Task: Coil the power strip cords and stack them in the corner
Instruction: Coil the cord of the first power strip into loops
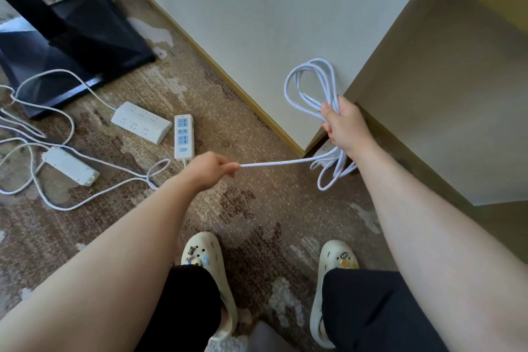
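Head view, looking down at a patterned carpet [257, 203]. The right hand [347, 128] grips a bundle of white cord loops [310, 86], which rise above the fist and hang below it near the wall corner [310, 148]. A taut cord span [274, 163] runs from the bundle to the left hand [213, 169], which pinches it. On the floor lie three power strips: one with blue outlets [183, 136], a wide white one [141, 122] and a plain white one [70, 166], with loose cords [94, 194] around them. A black stand base [77, 46] sits behind. Cream clogs [205, 263] show below.
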Tool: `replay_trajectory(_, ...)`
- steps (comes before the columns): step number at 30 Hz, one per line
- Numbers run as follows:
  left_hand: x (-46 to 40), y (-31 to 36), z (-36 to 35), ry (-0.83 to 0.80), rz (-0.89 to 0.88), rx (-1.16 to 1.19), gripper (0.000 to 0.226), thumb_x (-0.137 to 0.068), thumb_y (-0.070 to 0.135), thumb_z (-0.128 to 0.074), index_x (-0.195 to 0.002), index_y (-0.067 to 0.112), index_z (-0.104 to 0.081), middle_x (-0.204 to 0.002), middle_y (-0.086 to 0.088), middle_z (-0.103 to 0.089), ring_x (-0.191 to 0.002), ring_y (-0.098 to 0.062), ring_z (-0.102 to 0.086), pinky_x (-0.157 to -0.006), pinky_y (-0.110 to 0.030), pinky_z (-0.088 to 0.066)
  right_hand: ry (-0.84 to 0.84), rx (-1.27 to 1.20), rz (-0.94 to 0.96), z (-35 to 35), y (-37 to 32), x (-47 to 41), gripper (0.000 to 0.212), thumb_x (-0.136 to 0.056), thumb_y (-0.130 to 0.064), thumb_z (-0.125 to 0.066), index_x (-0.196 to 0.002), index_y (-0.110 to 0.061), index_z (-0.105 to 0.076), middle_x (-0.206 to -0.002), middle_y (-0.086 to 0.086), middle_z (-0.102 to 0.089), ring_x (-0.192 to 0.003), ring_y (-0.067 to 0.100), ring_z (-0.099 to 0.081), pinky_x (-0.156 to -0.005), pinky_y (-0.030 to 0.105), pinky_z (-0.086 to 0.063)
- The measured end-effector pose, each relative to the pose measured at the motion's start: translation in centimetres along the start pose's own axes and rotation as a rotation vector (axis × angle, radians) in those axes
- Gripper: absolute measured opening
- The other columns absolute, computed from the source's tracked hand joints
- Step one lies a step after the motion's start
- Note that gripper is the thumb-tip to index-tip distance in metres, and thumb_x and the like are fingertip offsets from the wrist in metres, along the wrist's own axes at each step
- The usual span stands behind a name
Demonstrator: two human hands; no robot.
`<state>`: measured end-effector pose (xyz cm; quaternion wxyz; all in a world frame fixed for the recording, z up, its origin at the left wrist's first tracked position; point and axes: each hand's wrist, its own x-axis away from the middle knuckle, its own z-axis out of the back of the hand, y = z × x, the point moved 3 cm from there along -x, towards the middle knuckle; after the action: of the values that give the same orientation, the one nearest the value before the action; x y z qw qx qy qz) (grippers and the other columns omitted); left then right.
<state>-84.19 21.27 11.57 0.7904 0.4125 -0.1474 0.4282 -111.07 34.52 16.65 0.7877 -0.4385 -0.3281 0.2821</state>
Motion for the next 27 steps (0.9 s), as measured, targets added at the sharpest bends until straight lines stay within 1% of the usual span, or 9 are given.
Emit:
replay_trajectory(6, 1.7, -2.9, 1.7, -0.027, 0.03, -0.097, 0.035, -0.096, 0.044, -0.051, -0.084, 0.021, -0.075, -0.091, -0.009, -0.07, -0.087, -0.026, -0.064, -0.075, -0.033, -0.048, -0.015, 0.059, 0.004, 0.6, 0.8, -0.2, 0.019, -0.104, -0.035, -0.048, -0.095, -0.019, -0.056, -0.073, -0.003, -0.048, -0.062, 0.009, -0.047, -0.058, 0.027, -0.041)
replay_trajectory(8, 1.8, 0.6, 0.5, -0.054, -0.085, -0.078, 0.029, -0.094, 0.047, -0.053, -0.084, 0.029, -0.073, -0.082, 0.0, -0.071, -0.071, -0.015, -0.063, -0.066, -0.03, -0.051, -0.045, 0.089, 0.016, -0.1, 0.4, 0.0, 0.019, -0.104, -0.036, -0.047, -0.102, -0.02, -0.058, -0.076, -0.003, -0.05, -0.066, 0.009, -0.05, -0.062, 0.026, -0.044)
replay_trajectory(10, 2.0, 4.8, -1.7, -0.13, -0.216, -0.069, 0.023, -0.092, 0.049, -0.054, -0.083, 0.035, -0.07, -0.067, 0.007, -0.066, -0.049, -0.004, -0.051, -0.049, -0.021, -0.043, -0.092, 0.1, 0.031, -0.9, 0.0, 0.2, 0.02, -0.105, -0.038, -0.046, -0.104, -0.021, -0.058, -0.079, -0.003, -0.051, -0.068, 0.009, -0.051, -0.061, 0.025, -0.043)
replay_trajectory(13, 2.2, 8.1, -4.8, -0.253, -0.333, -0.204, 0.023, -0.093, 0.048, -0.055, -0.09, 0.032, -0.072, -0.072, 0.009, -0.067, -0.06, -0.005, -0.058, -0.055, -0.023, -0.045, -0.128, 0.103, 0.037, -1.1, -0.1, 0.5, 0.026, -0.104, -0.04, -0.046, -0.106, -0.017, -0.056, -0.076, -0.002, -0.051, -0.066, 0.009, -0.049, -0.059, 0.026, -0.041)
replay_trajectory(16, 1.2, 6.3, -5.5, -0.294, -0.233, -0.317, 0.029, -0.097, 0.043, -0.049, -0.101, 0.025, -0.071, -0.088, 0.002, -0.07, -0.081, -0.019, -0.067, -0.074, -0.035, -0.054, -0.095, 0.109, 0.037, 0.0, 0.3, 0.4, 0.023, -0.104, -0.038, -0.046, -0.098, -0.017, -0.055, -0.074, -0.003, -0.049, -0.062, 0.008, -0.048, -0.058, 0.025, -0.042)
replay_trajectory(19, 0.3, 2.7, -4.5, -0.214, -0.148, -0.277, 0.029, -0.1, 0.038, -0.045, -0.11, 0.023, -0.068, -0.081, 0.007, -0.063, -0.077, -0.015, -0.062, -0.069, -0.028, -0.049, -0.009, 0.147, 0.047, 1.4, 0.9, 0.0, 0.025, -0.102, -0.038, -0.047, -0.094, -0.016, -0.056, -0.072, -0.003, -0.048, -0.059, 0.008, -0.047, -0.059, 0.027, -0.042)
replay_trajectory(22, -0.2, -1.3, -3.4, -0.145, -0.088, -0.206, 0.024, -0.099, 0.035, -0.049, -0.099, 0.02, -0.068, -0.082, 0.004, -0.062, -0.084, -0.02, -0.059, -0.073, -0.031, -0.043, 0.04, 0.232, 0.067, 2.4, 1.2, -0.2, 0.027, -0.1, -0.043, -0.046, -0.089, -0.02, -0.054, -0.072, -0.002, -0.05, -0.064, 0.014, -0.049, -0.063, 0.034, -0.043)
replay_trajectory(24, 0.0, -3.2, -2.9, -0.123, -0.042, -0.165, 0.022, -0.096, 0.036, -0.053, -0.085, 0.023, -0.066, -0.076, 0.004, -0.06, -0.081, -0.019, -0.059, -0.069, -0.029, -0.04, 0.047, 0.251, 0.069, 2.6, 1.3, -0.2, 0.03, -0.098, -0.045, -0.045, -0.092, -0.017, -0.054, -0.075, 0.001, -0.051, -0.069, 0.018, -0.05, -0.067, 0.04, -0.045)
replay_trajectory(27, 0.4, -2.1, -2.6, -0.108, -0.061, -0.149, 0.023, -0.095, 0.038, -0.055, -0.084, 0.024, -0.07, -0.075, 0.004, -0.062, -0.078, -0.018, -0.06, -0.07, -0.03, -0.045, 0.022, 0.228, 0.063, 1.8, 1.2, -0.1, 0.031, -0.098, -0.044, -0.045, -0.093, -0.016, -0.055, -0.074, 0.0, -0.051, -0.067, 0.017, -0.05, -0.065, 0.041, -0.047)
